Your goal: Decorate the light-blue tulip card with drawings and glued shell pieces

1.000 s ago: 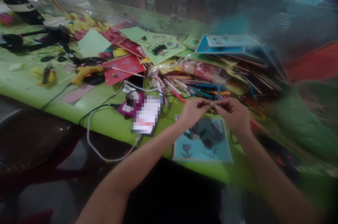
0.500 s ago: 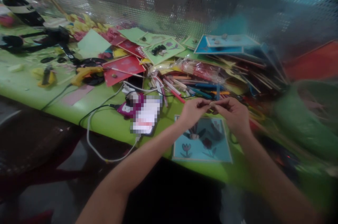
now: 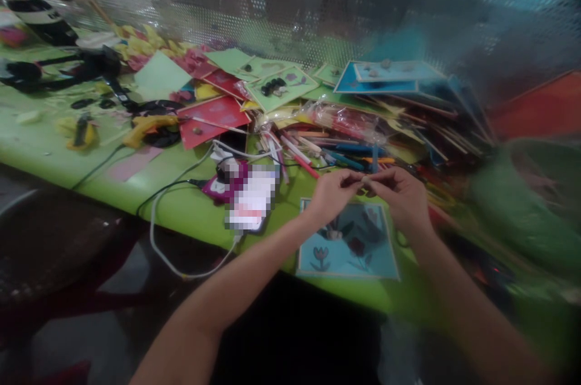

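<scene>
My left hand (image 3: 334, 192) and my right hand (image 3: 403, 194) meet fingertip to fingertip over the bench. Pinched between them is a small greyish pebble-like piece (image 3: 365, 181), mostly covered by the fingers. Just below, a light blue picture card (image 3: 338, 261) with a pale border lies flat on the green table. It bears tulip-like flowers in grey and dark red. A small pale cluster sits near its upper left, and the shadow of my hands falls across its upper part.
A phone (image 3: 250, 200) on a white cable lies left of the card. Behind are pens (image 3: 349, 158), stacked cards (image 3: 284, 88) with stones, and plastic wrap. A yellow glue gun (image 3: 149, 128) rests to the left. A large green bowl (image 3: 521, 203) stands at right.
Hardly anything differs. Both hands keep their pinch above the card, with only a very slight shift of the fingers.
</scene>
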Tool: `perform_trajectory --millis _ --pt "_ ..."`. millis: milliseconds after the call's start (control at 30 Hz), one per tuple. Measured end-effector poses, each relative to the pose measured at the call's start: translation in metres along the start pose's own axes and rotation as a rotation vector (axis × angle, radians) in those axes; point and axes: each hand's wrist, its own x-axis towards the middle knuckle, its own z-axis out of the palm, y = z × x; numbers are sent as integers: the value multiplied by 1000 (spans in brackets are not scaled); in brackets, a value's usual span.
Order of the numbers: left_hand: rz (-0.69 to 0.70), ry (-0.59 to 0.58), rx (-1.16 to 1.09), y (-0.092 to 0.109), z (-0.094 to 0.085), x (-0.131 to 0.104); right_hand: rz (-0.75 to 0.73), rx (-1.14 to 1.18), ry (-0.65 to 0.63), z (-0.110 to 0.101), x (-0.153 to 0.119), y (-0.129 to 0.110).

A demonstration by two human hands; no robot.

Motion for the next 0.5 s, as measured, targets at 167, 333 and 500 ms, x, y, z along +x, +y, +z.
perform_trajectory --millis 167,333,500 --pt "-62 -13 -144 0 -3 4 7 41 -41 -2 1 0" --pt "-141 -19 -294 4 -5 5 6 57 -29 -4 3 1" --pt "-110 1 -275 2 -4 5 -24 -37 51 -3 3 4"
